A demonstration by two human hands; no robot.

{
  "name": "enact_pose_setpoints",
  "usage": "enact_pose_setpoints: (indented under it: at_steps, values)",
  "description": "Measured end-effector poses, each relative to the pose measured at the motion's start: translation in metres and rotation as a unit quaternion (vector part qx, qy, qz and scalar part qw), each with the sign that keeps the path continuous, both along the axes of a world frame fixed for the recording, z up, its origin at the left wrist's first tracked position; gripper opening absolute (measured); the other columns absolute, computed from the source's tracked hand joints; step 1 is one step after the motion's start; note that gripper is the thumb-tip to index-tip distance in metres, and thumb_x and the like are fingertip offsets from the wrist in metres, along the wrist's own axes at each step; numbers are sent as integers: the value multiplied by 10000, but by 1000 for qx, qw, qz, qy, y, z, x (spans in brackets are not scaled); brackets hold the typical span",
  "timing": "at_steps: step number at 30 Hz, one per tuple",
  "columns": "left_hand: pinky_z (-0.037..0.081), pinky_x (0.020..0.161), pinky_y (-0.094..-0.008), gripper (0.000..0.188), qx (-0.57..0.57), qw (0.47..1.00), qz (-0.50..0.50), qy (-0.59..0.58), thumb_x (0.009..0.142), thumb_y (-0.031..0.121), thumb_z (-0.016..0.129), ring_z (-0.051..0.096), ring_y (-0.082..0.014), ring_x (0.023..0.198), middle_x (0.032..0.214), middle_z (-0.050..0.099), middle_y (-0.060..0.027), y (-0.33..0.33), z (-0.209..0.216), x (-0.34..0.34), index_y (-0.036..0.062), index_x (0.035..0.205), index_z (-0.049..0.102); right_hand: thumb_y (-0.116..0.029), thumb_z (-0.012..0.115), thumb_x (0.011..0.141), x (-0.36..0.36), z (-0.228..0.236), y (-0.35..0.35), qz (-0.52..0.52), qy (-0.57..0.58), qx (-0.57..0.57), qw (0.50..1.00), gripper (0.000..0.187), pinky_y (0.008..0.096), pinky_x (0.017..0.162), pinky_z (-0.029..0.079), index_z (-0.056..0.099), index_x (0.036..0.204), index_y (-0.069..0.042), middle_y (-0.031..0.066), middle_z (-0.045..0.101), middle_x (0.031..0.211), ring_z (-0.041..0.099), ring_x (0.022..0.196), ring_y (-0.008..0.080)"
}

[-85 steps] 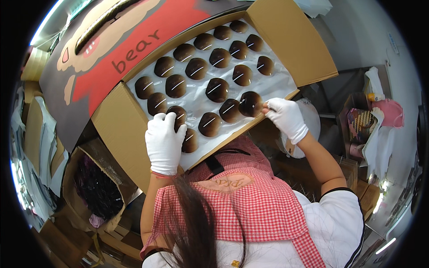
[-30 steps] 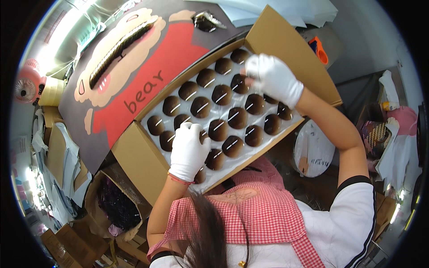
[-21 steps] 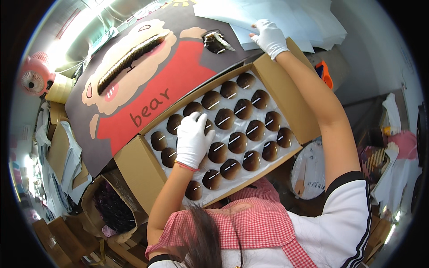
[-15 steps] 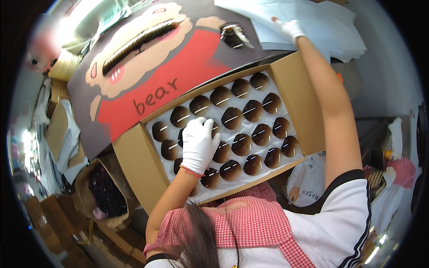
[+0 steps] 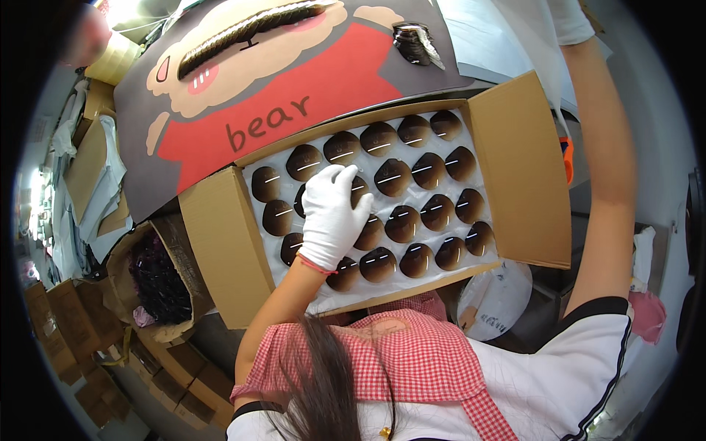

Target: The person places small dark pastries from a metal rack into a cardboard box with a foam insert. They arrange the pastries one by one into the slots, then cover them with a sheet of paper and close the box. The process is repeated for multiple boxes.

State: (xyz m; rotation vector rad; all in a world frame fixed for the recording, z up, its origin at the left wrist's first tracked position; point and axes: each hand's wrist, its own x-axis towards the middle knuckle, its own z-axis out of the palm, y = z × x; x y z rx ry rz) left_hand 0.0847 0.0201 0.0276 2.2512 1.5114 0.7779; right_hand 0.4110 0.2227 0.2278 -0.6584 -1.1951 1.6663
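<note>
Rows of round brown-tinted lenses (image 5: 393, 178), dark at the top and paler below, lie on white sheeting in an open cardboard box (image 5: 520, 176). My left hand (image 5: 331, 213), in a white glove, rests over the left-middle lenses, fingers bent and thumb held apart. It covers part of a lens (image 5: 358, 189) and grips nothing that I can see. At the upper right edge, my gloved right hand (image 5: 572, 20) holds up a thin white sheet (image 5: 526, 33), which hangs beside it; the fingertips are cut off by the frame.
Beyond the box is a mat with a bear picture (image 5: 287, 81). On it lie a long row of stacked dark lenses (image 5: 250, 37) and a shorter stack (image 5: 417, 45). An open carton with dark plastic (image 5: 158, 283) stands left, and a round white-wrapped item (image 5: 500, 298) lies near right.
My right hand has moved up and right, raising the white sheet off the pile. My left hand stays over the same lenses. The view has shifted slightly.
</note>
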Motion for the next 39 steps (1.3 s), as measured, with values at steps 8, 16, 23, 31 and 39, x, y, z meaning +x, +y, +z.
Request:
enact_pose_setpoints:
  at_steps: [8,16,23,31,39]
  values:
    - [442,991,-355,310,-216,904,64,-362,975,133,551,575,-246,1109,1218,607,-129,-39,7,-58,-7,1251,567,-83,707,754,-116,-42,-143,237,-462,222,825,90,378,910,499,700,828,-32,92,721,1008,662,875,228]
    - [485,921,-335,263,-264,938,8,-226,960,115,568,631,-216,1017,1128,662,-118,-86,7,-100,8,1200,578,-28,796,633,-143,-169,-256,60,-406,291,864,248,447,949,471,553,680,-39,117,699,997,644,864,347]
    - [468,944,-345,433,-464,709,87,-524,1041,352,443,600,-238,1076,1274,591,-197,-103,2,-112,9,1305,424,-26,847,532,-171,-197,-288,32,-330,372,867,444,394,649,500,417,630,-79,9,642,830,633,788,268]
    - [438,1053,-461,802,-534,580,44,-613,995,614,405,503,-381,1261,1403,447,-272,-101,13,-116,-40,1446,289,-126,871,599,-167,-193,-294,112,-372,300,871,407,384,680,472,469,640,-82,36,582,780,580,749,290]
    - [458,1025,-512,821,-563,536,-5,-629,932,556,562,495,-368,1278,1426,433,-247,-108,11,-119,-47,1444,342,-218,715,848,-174,-204,-288,149,-414,252,862,221,402,747,462,587,799,-46,103,614,891,571,837,326]
